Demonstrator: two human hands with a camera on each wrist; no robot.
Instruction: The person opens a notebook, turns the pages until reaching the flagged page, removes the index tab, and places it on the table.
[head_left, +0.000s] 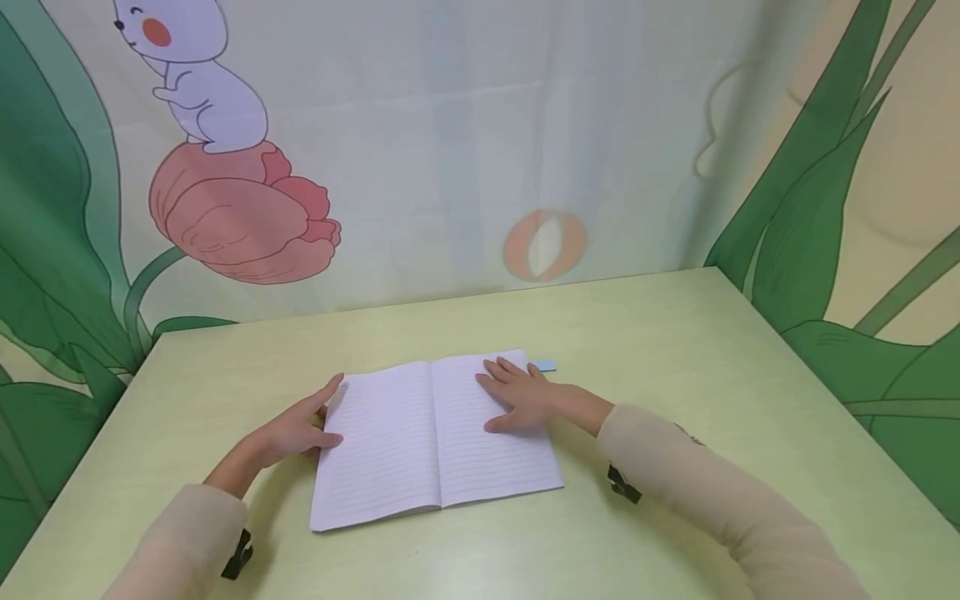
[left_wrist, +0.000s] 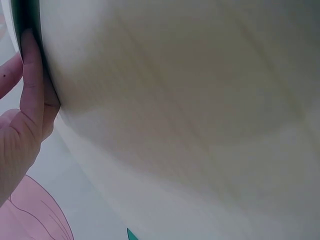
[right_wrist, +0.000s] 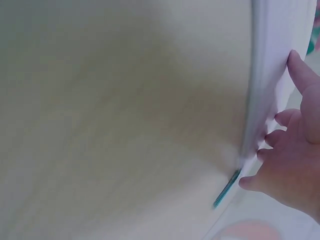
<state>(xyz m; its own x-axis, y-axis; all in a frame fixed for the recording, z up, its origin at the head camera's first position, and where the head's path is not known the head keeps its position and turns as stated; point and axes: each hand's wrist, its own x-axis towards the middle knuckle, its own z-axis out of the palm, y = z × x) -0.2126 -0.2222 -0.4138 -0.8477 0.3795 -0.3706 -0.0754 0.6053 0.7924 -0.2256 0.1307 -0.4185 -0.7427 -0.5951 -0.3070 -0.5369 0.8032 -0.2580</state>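
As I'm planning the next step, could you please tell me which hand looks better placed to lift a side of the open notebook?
Probably the left hand: it grips the notebook by its left edge, thumb on top, while the right hand lies spread on the right page.

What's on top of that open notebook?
The right hand rests, fingers spread, on the right page; the left hand has its thumb on the left page. What they cover is hidden.

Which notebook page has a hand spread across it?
The right page, under the right hand; the left hand grips the left page only at its outer edge.
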